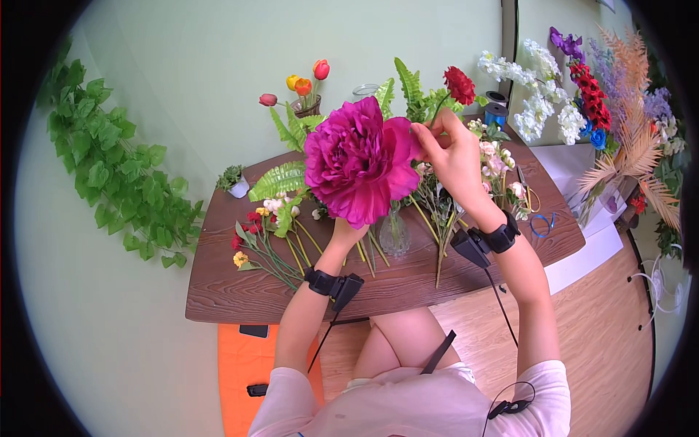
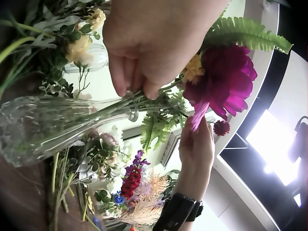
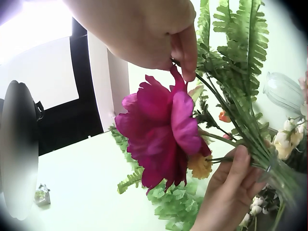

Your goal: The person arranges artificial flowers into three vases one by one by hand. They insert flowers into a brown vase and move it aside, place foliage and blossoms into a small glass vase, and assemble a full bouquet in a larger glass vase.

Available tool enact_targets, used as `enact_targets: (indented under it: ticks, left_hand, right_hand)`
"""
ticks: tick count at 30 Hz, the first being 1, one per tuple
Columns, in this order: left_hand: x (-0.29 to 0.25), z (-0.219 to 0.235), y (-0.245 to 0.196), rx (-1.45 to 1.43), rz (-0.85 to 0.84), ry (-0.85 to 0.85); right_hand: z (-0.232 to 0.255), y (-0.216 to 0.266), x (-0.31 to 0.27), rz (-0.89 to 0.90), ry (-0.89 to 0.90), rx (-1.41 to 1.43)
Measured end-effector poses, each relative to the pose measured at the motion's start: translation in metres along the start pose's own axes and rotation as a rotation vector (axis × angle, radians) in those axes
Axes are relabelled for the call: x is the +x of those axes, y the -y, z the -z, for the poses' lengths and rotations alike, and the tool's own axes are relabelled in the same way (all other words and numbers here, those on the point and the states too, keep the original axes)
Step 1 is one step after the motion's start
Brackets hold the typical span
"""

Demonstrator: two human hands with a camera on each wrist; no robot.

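A large magenta peony [image 1: 357, 164] rises above a clear glass vase [image 1: 395, 234] that holds several green stems. At the vase's mouth, my left hand [image 2: 149, 53] pinches the bundle of stems [image 2: 127, 102]; the head view shows little of this hand below the bloom. My right hand [image 1: 453, 156] pinches the thin stem of a small red flower [image 1: 460, 85] beside the peony. A peony petal [image 3: 177, 79] reaches up to the right fingertips. Green fern leaves [image 3: 240, 43] and a yellow flower [image 3: 199, 166] stand in the same bunch.
Loose red and yellow flowers [image 1: 247, 240] lie on the dark wooden table [image 1: 233, 302] at the left. Pale pink blossoms [image 1: 495, 164] and a blue ribbon loop [image 1: 542, 225] are at the right. Behind stands a small pot of tulips [image 1: 307, 107].
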State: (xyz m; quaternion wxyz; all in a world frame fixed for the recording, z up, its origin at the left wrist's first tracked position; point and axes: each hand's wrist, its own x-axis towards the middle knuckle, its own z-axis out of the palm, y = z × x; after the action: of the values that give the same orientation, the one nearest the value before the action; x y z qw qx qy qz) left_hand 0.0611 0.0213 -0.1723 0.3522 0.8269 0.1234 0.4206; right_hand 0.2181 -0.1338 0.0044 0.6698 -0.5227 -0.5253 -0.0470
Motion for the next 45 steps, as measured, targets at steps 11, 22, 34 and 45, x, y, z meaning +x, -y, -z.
enact_targets:
  ticks: [11, 22, 34, 45]
  left_hand:
    - [0.004, -0.001, -0.036, 0.488, -0.397, -0.214]
    - [0.002, -0.003, 0.004, 0.230, -0.166, 0.019]
    - [0.003, -0.007, -0.010, 0.207, -0.130, -0.058]
    - [0.002, -0.002, -0.018, 0.291, -0.192, -0.040]
  right_hand:
    - [0.006, -0.004, 0.005, -0.155, 0.020, 0.244]
    - [0.028, 0.011, 0.027, -0.052, -0.142, 0.261]
    - [-0.012, -0.034, -0.043, -0.239, 0.032, 0.194]
    - [-0.026, -0.061, -0.077, -0.387, 0.118, 0.326]
